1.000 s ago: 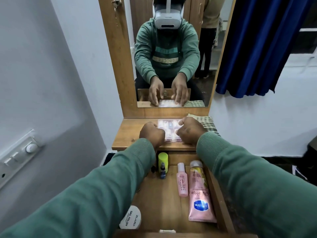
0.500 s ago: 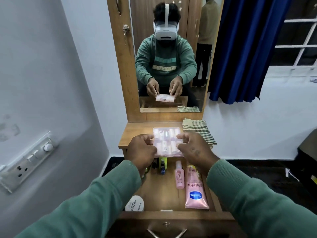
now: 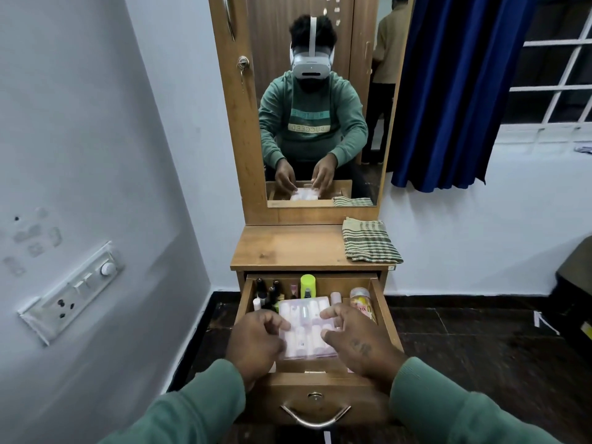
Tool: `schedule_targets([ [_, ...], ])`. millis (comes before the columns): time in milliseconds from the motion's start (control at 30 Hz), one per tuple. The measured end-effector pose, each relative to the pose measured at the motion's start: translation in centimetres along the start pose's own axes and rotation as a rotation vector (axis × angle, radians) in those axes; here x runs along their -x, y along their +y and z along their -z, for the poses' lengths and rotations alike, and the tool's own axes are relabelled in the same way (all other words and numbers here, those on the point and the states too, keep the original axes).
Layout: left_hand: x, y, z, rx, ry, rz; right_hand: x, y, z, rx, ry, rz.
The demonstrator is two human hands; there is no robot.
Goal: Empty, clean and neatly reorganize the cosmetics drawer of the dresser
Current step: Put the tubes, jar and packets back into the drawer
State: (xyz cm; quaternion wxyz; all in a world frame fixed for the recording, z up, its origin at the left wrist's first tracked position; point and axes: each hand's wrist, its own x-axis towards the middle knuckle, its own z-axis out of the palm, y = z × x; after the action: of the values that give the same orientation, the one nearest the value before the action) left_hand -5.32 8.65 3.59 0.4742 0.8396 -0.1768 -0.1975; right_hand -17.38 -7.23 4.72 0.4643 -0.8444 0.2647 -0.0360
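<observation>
Past the curved metal handle [image 3: 315, 417], both hands grip a clear plastic case [image 3: 306, 330] of small pale bottles over the open drawer [image 3: 383, 310]. The left hand [image 3: 256, 342] curls round its left edge and the right hand [image 3: 355, 339] pinches its right edge, and the case hides the drawer floor. Behind it stand dark bottles [image 3: 272, 291], a lime-green bottle [image 3: 307, 281] and a yellow jar [image 3: 360, 298] with a half-covered label. A striped cloth [image 3: 370, 240] lies on the dresser top [image 3: 282, 248]. The mirror [image 3: 320, 33] shows "SUCCEED" reversed.
</observation>
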Motion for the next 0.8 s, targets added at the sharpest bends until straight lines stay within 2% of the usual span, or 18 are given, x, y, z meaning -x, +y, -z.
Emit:
schedule_targets([
  [233,-2.2,0.1,-0.3,-0.291,-0.144,0.017,-2.3,0.8,-0.2,0.041,-0.173,-0.117],
  [467,-4.1,-0.7,-1.1,-0.431,-0.292,0.035,-4.0,2.2,-1.2,0.047,-0.255,-0.177],
  [700,-4.0,0.1,-1.9,-0.637,-0.298,-0.053,-3.7,2.3,-1.3,0.094,-0.228,-0.160],
  [800,-2.3,1.2,-1.5,-0.739,-0.182,-0.248,-2.0,1.9,-0.7,0.201,-0.082,-0.028],
])
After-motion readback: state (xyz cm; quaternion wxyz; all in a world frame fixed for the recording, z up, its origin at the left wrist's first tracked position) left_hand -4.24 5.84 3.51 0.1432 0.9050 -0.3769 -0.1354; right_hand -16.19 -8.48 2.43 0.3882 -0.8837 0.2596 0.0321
